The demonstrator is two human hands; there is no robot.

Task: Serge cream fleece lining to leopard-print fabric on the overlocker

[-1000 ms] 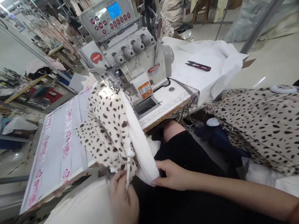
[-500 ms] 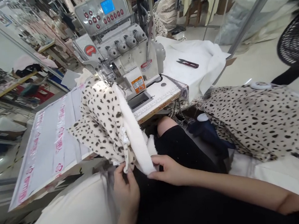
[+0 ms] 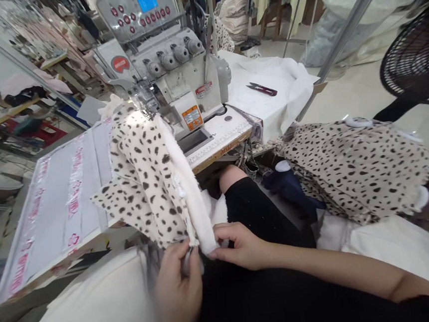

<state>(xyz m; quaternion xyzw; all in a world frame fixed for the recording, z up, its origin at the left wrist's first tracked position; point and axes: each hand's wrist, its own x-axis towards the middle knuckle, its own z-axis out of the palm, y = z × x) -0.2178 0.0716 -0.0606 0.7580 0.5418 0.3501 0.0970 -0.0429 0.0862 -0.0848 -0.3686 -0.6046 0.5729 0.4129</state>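
Observation:
A cream fleece fabric piece with dark spots (image 3: pixel 144 172) hangs from the needle area of an overlock sewing machine (image 3: pixel 176 64) down over the table's front edge. My left hand (image 3: pixel 180 279) pinches the lower edge of the spotted fabric between thumb and fingers. Beside it, my right hand (image 3: pixel 240 246) is closed on the white fleece strip (image 3: pixel 193 193) that runs along the spotted piece. The two hands are close together above my lap. The upper end of the fabric lies under the machine's lit presser foot area, where details are hard to make out.
Thread snips (image 3: pixel 262 89) lie on white cloth (image 3: pixel 266 68) right of the machine. More spotted fabric (image 3: pixel 361 168) is heaped at my right, near a black fan (image 3: pixel 416 58). A light board with pink print (image 3: pixel 58 204) extends on the left; white material (image 3: pixel 95 306) bulges below it.
My left hand has moved closer to my right and now grips the spotted edge beside the white strip. The right hand keeps its hold. The whole view has shifted slightly.

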